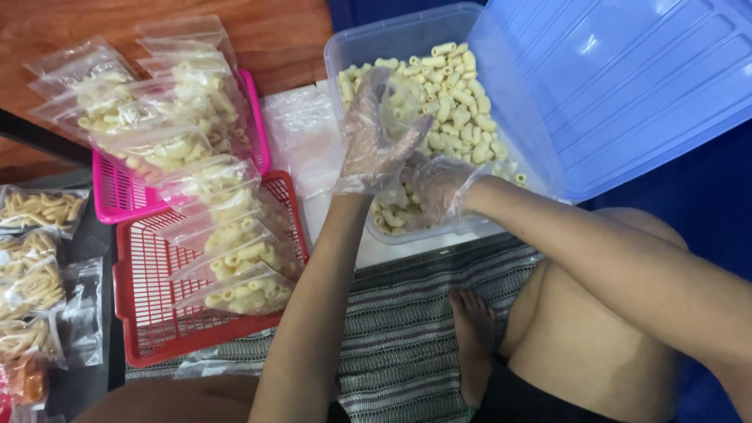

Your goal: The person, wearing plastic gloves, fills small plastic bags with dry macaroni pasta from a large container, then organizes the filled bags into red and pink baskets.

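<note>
My left hand [376, 141], in a thin clear plastic glove, hovers over the near side of a clear plastic tub [345, 47] filled with pale tube-shaped snack pieces [454, 94]. It holds open a small clear bag [388, 98]. My right hand [435, 192], also gloved, reaches down into the snacks at the tub's near edge, fingers buried among the pieces. The tub's blue lid [627, 78] leans upright against its right side.
A red basket [149, 313] and a pink basket [117, 196] on the left hold several filled clear bags of snacks. More packets [31, 274] lie at the far left. Empty bags [301, 133] lie beside the tub. A striped mat [407, 337] and my foot are below.
</note>
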